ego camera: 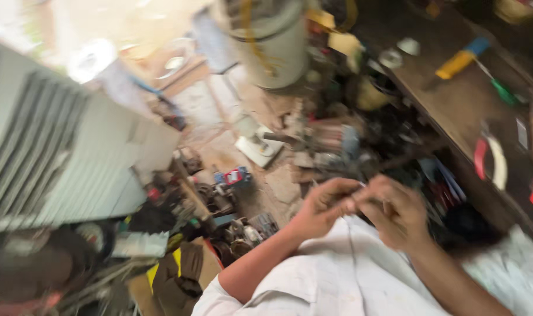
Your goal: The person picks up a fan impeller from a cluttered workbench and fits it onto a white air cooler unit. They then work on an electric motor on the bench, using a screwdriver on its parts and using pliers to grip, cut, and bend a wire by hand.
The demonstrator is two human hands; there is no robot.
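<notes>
Both hands meet above the white-clothed lap: left hand [324, 206] and right hand [395, 212], fingers pinching a small thin pale object [362, 186], blurred. It seems light and easily dropped, best gripped by fingertips.

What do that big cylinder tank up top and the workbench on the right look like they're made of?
The tank looks like painted metal or plastic: a smooth off-white cylinder with a dull sheen; blur leaves it open. The workbench looks like bare wood: matte brown, worn and stained, with a straight board edge. Both hands, left hand and right hand, meet over white cloth.
</notes>
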